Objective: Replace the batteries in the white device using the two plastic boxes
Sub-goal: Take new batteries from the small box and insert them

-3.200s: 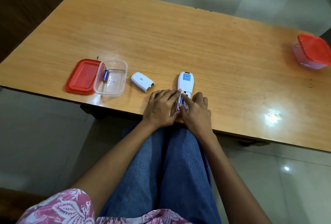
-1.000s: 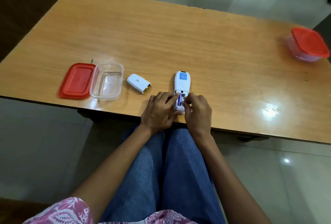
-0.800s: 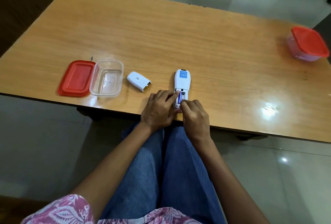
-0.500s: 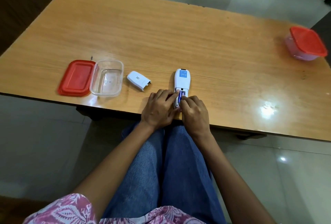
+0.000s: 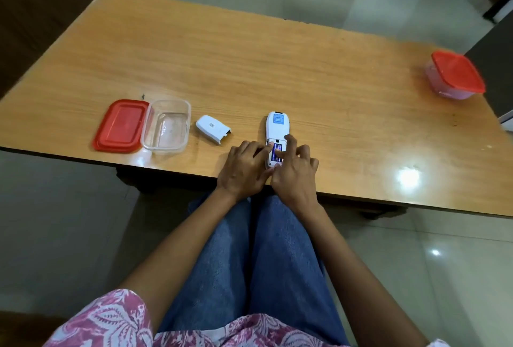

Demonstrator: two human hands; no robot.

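Fingers: right hand (image 5: 295, 171) has one fingertip (image 5: 279, 154) pressed down on the blue batteries (image 5: 276, 150) in the open bay. Another finger lies up along the device's right edge and the rest are loosely bent, gripping nothing. Left hand (image 5: 244, 166) lies flat-ish and relaxed, its forefinger tip touching the left rim of the bay and bracing the case. Neither hand is closed round anything.

White device (image 5: 277, 127): face down on the bench (image 5: 305, 69) near the front edge, label end pointing away, bay end under both hands. Whether both cells sit fully home cannot be told, as the fingers cover part of the bay.

Handling, judged: light, rigid plastic shell, smooth, likely to skate on the glossy bench top, so brace it by its long sides while pushing. Cells are small, hard and round, and apt to roll or spring out; press at mid-length.

Battery cover (image 5: 213, 129): loose, just left of the device. Thin with small end tabs; hold it by the edges.

Further left: open clear box (image 5: 166, 127) with no cell visible inside, its red lid (image 5: 120, 125) touching alongside. Closed box (image 5: 455, 75) with a red top sits well apart at the far right of the bench.
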